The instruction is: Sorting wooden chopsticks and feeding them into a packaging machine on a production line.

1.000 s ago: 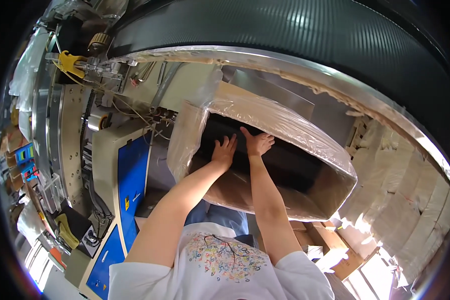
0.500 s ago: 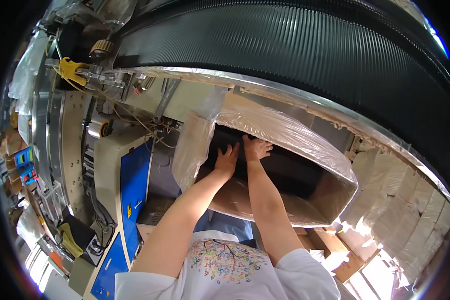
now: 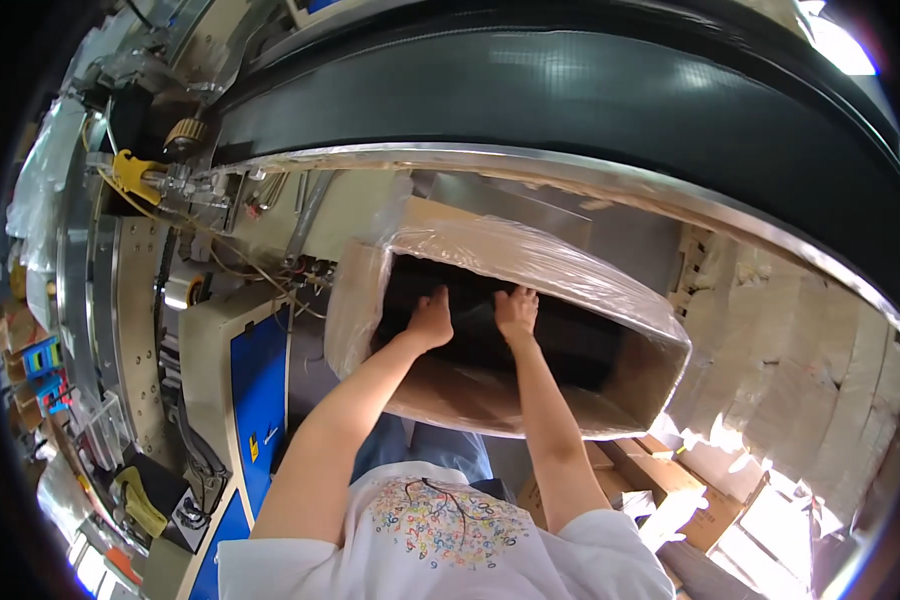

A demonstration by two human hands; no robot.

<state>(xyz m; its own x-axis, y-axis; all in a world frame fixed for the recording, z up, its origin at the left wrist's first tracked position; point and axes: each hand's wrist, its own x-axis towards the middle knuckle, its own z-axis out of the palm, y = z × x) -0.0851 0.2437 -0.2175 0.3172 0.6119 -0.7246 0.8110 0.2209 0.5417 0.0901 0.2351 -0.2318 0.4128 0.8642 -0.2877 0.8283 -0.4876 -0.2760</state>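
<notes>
A cardboard box (image 3: 660, 385) lined with clear plastic film stands in front of me, its mouth facing up. Black sheet-like material (image 3: 580, 345) lies inside it. My left hand (image 3: 430, 322) reaches into the left part of the box and touches the black material, fingers extended and partly hidden. To its right, my right hand (image 3: 516, 312) rests on the same material near the far wall, its fingers stretched out. A faint crease shows in the black surface between the two hands. The clear film (image 3: 530, 250) folds over the box's far rim.
A wide black belt (image 3: 570, 95) with a metal edge curves across beyond the box. On the left are a beige and blue cabinet (image 3: 260, 375), a yellow clamp-like part (image 3: 133, 173) and cables. Wrapped stacks (image 3: 770, 350) and cartons (image 3: 710, 515) sit at the right.
My hands have moved farther apart on the black material, the left one leftward and the right one slightly rightward. My view has shifted a little; the belt's ribbed surface now looks smooth.
</notes>
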